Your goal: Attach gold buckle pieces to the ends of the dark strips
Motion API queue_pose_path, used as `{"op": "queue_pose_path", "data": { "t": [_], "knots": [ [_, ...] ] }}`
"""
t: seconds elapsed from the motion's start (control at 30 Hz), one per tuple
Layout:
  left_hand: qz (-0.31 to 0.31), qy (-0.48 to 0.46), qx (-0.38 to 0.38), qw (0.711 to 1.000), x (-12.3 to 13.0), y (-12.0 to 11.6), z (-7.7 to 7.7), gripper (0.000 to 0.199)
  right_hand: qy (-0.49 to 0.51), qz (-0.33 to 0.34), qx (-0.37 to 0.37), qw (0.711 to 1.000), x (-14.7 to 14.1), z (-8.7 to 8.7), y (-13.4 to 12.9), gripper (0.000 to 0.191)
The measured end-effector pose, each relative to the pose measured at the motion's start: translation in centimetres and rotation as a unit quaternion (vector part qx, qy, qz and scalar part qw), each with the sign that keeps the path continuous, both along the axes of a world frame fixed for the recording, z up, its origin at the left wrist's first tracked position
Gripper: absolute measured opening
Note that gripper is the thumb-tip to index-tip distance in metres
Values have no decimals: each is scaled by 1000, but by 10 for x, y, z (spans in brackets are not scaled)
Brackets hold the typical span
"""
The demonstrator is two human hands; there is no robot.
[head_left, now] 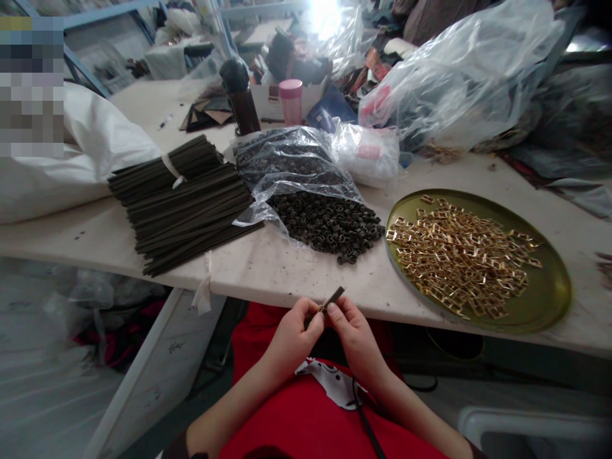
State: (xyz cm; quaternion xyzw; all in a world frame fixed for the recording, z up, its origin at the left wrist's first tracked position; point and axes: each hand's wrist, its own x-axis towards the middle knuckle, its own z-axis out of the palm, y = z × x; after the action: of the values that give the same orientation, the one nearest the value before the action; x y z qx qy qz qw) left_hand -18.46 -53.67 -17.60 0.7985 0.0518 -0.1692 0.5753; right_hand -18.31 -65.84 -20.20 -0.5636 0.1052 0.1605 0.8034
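Just off the table's front edge, my left hand (306, 320) and my right hand (350, 320) meet over my lap. Both pinch a short dark strap (337, 294), whose end sticks up between the fingers. A small gold glint, probably a buckle, shows at my left fingertips; most of it is hidden. On the table, beyond my hands, lies a heap of small dark loops (329, 226), spilling from a clear plastic bag (296, 156). A tied bundle of dark straps (186, 204) lies to the left. At right, many gold buckles (463, 261) cover a round gold-coloured tray (549, 299).
Behind the loops stand a dark bottle (243, 105) and a pink-lidded jar (291, 105). A white sack (109, 146) rests at the left, a large clear plastic bag (459, 76) at the back right. The table's front edge (268, 296) runs just beyond my hands.
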Motion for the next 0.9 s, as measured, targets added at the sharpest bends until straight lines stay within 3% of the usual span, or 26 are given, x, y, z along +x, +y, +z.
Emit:
{"op": "queue_pose_path", "data": {
  "t": [0.07, 0.17, 0.67, 0.9],
  "knots": [
    [-8, -12, 45, 999, -2, 0, 1, 17, -22, -1, -48, 999, 1, 3, 0, 23],
    [-15, -16, 73, 997, -5, -1, 2, 19, -7, 7, -46, 999, 2, 5, 0, 22],
    [22, -6, 5, 1000, -4, -1, -1, 16, -5, 20, -32, 999, -2, 0, -2, 23],
    [17, -10, 0, 1000, -3, 2, 0, 17, -86, 4, -98, 991, -3, 3, -2, 21]
  ]
}}
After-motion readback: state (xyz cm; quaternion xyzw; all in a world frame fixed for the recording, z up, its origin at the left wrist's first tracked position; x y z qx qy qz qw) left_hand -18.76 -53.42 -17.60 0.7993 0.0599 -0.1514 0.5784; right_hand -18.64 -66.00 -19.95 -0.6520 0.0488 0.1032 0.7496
